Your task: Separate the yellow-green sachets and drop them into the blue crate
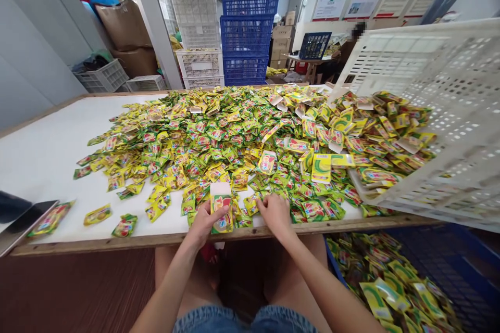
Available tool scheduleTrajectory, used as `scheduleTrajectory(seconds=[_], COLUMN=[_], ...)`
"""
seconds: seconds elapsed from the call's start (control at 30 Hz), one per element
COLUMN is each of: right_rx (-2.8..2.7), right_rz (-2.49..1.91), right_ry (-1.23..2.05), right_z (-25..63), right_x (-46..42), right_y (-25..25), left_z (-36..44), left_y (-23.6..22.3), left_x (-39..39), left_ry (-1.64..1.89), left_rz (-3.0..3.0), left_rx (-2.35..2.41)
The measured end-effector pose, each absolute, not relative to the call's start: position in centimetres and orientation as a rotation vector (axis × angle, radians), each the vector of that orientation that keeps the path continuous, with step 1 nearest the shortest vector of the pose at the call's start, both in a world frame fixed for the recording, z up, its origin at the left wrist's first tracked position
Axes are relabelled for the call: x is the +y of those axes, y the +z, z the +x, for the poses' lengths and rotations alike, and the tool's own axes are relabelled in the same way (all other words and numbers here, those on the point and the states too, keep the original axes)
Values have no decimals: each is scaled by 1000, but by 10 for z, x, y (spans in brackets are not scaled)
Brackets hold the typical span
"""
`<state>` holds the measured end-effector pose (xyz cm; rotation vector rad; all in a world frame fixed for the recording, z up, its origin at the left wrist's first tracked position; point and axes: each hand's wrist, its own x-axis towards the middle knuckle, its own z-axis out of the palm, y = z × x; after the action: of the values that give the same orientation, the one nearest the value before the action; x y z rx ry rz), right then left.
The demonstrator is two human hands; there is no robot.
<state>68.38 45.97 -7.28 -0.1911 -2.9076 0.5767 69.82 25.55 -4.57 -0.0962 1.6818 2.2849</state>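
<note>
At the table's front edge, my left hand (203,222) grips a small yellow-green carton (222,212) between thumb and fingers. The carton stands upright with its pale top flap raised. Just to its right, my right hand (275,214) is curled low over the pile, thumb and fingers closed at a small yellow-green packet (251,205). Its fingertips are partly hidden. A big heap of shiny sealed packets (211,138) spreads in front of both hands. Another carton (267,162) lies on the heap, beyond my right hand.
A white plastic crate (449,166) lies tipped at the right, with flat cartons (375,130) spilling from it. Below the table edge, a blue crate (437,250) holds more cartons. A phone (27,226) lies at the left. Stacked crates (250,26) and a person (347,54) are behind.
</note>
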Motion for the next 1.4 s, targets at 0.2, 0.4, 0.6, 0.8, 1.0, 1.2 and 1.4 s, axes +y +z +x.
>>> scheduleTrajectory(seconds=[0.2, 0.4, 0.6, 0.8, 1.0, 1.2, 1.4], right_rx=[-2859, -2737, -2581, -2669, -2592, -2327, -2049], right_rz=[-208, -199, 16, 262, 271, 28, -171], right_ry=[335, 776, 1542, 1531, 1672, 2059, 2301], right_z=[690, 691, 692, 696, 694, 694, 690], right_x=[450, 443, 450, 462, 471, 471, 465], right_y=[-70, -83, -66, -42, -50, -58, -58], left_z=[701, 702, 702, 700, 699, 698, 699], left_y=[-49, -52, -50, -46, -47, -43, -43], left_x=[263, 268, 274, 282, 284, 284, 286], left_ry=[2209, 2185, 2094, 2081, 1998, 1961, 2035], left_rz=[-67, 5, 129, 194, 192, 147, 93], left_rx=[1728, 1774, 1854, 1903, 1969, 2085, 2017])
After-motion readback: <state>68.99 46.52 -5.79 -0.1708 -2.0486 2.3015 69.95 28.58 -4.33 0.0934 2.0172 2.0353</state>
